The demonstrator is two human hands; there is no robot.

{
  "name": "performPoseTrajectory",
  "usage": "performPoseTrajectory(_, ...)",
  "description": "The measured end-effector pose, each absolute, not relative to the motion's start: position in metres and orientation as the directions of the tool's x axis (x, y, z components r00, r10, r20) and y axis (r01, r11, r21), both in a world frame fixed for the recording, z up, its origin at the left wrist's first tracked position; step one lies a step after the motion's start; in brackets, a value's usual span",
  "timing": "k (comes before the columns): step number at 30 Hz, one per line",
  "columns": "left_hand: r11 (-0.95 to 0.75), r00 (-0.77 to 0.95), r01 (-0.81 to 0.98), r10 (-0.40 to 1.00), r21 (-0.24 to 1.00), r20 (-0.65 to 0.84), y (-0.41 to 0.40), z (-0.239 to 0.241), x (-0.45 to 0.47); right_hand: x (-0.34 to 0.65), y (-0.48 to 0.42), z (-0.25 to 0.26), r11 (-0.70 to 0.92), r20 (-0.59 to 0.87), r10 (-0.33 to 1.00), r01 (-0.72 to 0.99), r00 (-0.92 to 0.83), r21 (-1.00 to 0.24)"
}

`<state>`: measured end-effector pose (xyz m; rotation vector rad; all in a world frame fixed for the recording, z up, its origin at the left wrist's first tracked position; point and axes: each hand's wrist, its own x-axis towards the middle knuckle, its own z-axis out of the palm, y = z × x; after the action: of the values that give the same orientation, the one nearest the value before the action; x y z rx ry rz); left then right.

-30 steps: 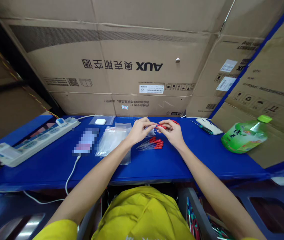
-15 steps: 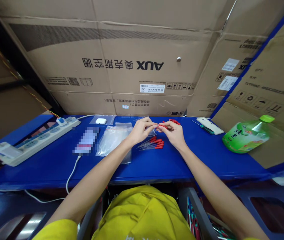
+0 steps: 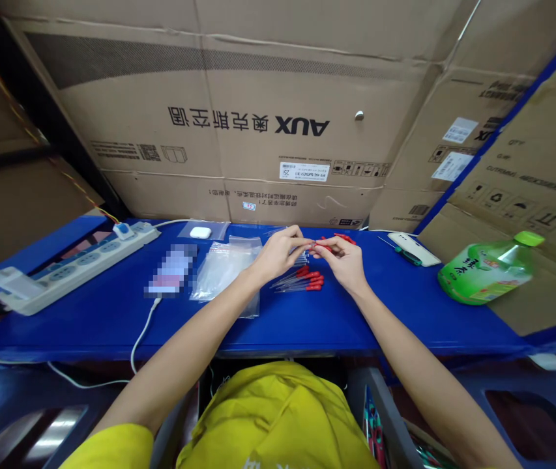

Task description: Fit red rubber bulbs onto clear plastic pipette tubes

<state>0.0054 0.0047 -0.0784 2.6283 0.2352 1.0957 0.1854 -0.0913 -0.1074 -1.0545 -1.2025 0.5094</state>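
Above the middle of the blue table, my two hands meet fingertip to fingertip. My right hand (image 3: pixel 345 260) pinches a red rubber dropper bulb (image 3: pixel 323 247). The fingers of my left hand (image 3: pixel 280 253) are closed at the bulb's left end; what lies between them is hidden. Just below, several droppers (image 3: pixel 307 281) with red bulbs and thin clear tubes lie in a small pile. Loose clear tubes (image 3: pixel 302 259) show partly beneath my hands. More red bulbs (image 3: pixel 345 238) lie behind my right hand.
Clear plastic bags (image 3: pixel 223 270) lie left of my left forearm, by a phone (image 3: pixel 171 270) on a cable. Further left is a power strip (image 3: pixel 79 260). A white earbud case (image 3: pixel 200 232) sits behind. At right are a green screwdriver (image 3: pixel 409 255) and a green-capped bottle (image 3: pixel 485 270). Cardboard (image 3: pixel 258 78) walls the back.
The view has shifted slightly. My hands stay together at the red bulb with almost the same grip, and the dropper pile looks the same.
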Motion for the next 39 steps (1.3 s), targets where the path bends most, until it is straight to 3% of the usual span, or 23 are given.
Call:
performPoseTrajectory(7,-0.976,0.742,0.110,0.208,0.190,0.637,0.008,-0.083,0.003,0.188,-0.092,-0.110,0.437,0.492,0.819,0.234,0.295,-0.869)
performPoseTrajectory(14,-0.886,0.632,0.048,0.384,0.460,0.673,0.000,-0.077,0.011,0.183,-0.091,-0.098,0.478,0.507,0.781,0.173,0.364,-0.861)
performPoseTrajectory(20,-0.837,0.624,0.020,0.438,0.547,0.647,0.005,-0.078,0.010,0.186,-0.090,-0.099,0.454,0.479,0.801,0.158,0.359,-0.877)
performPoseTrajectory(39,-0.870,0.683,0.002,0.361,0.492,0.635,0.008,-0.072,0.005,0.189,-0.092,-0.101,0.414,0.460,0.829,0.204,0.318,-0.887)
